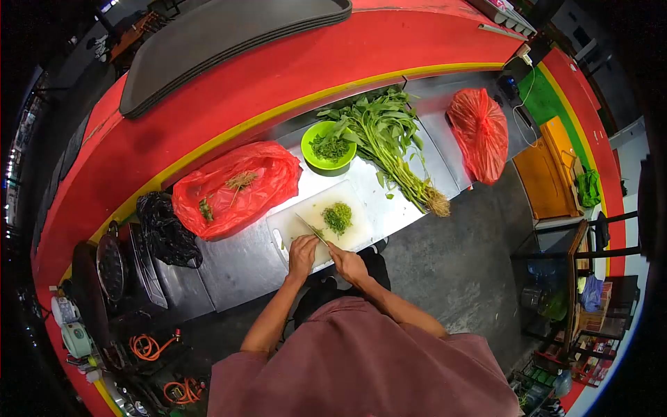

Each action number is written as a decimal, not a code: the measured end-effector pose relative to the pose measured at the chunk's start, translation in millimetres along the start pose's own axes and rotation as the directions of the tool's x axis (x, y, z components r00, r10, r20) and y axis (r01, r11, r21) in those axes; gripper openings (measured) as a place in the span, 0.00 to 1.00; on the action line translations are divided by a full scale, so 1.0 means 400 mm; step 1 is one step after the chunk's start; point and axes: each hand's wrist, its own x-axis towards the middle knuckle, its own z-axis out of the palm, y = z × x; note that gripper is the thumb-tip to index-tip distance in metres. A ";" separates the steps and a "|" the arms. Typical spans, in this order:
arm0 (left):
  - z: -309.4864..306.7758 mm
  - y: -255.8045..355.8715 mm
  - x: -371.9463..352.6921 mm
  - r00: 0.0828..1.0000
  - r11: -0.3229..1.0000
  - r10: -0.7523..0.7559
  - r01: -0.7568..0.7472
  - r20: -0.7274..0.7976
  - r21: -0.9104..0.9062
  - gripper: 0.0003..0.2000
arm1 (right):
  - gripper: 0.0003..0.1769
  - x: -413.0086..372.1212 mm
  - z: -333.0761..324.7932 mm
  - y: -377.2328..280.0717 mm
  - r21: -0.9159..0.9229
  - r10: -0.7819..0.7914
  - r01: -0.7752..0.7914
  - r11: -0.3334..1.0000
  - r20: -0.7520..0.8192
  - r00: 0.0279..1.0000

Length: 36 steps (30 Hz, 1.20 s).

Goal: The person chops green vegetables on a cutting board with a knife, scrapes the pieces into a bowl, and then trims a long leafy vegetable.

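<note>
A white cutting board (285, 221) lies on the metal counter in front of me. My right hand (349, 266) grips the handle of a knife (310, 228), whose blade points away and to the left across the board. Just left of the blade, my left hand (302, 256) rests on the board with its fingers curled in; whatever they hold is hidden. A few green bits show beside the blade. Right of the knife sits a pile of finely chopped greens (338, 217). Beyond the board stands a lime-green bowl (310, 154) with chopped greens inside.
A bunch of leafy greens (379, 132) with roots lies right of the bowl. An open red plastic bag (271, 191) holding root scraps and a black bag (163, 233) are at left. A tied red bag (479, 135) sits at right. Dark trays (229, 42) rest on the red ledge.
</note>
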 end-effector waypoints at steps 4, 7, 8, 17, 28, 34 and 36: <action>0.000 -0.006 -0.004 1.000 1.000 0.011 -0.011 0.006 0.002 0.08 | 0.23 0.027 0.030 0.023 -0.018 -0.101 0.100 0.995 -0.064 0.993; 0.001 0.001 0.000 1.000 1.000 -0.001 0.001 -0.004 0.000 0.09 | 0.23 0.056 0.033 0.026 -0.108 -0.136 0.131 0.986 -0.048 0.989; 0.001 0.002 -0.001 1.000 1.000 -0.016 0.016 -0.003 0.005 0.09 | 0.23 0.058 0.030 0.029 -0.110 -0.138 0.131 0.985 -0.052 0.989; 0.012 0.018 -0.009 0.994 0.994 -0.108 0.108 -0.019 0.003 0.09 | 0.23 0.038 -0.037 0.045 0.024 0.031 -0.030 0.999 -0.079 0.996; 0.035 0.018 -0.018 0.995 0.997 -0.070 0.072 -0.075 0.028 0.10 | 0.24 -0.036 -0.076 -0.012 0.198 0.102 -0.112 0.974 0.060 0.993; 0.040 0.003 0.005 1.000 0.996 -0.024 0.026 0.018 -0.080 0.10 | 0.23 -0.034 -0.018 0.039 0.169 0.046 -0.038 0.985 -0.046 0.998; 0.042 0.009 0.024 1.000 0.994 -0.017 0.018 0.017 -0.105 0.10 | 0.24 -0.034 -0.027 0.036 0.139 0.073 -0.066 0.988 -0.051 0.996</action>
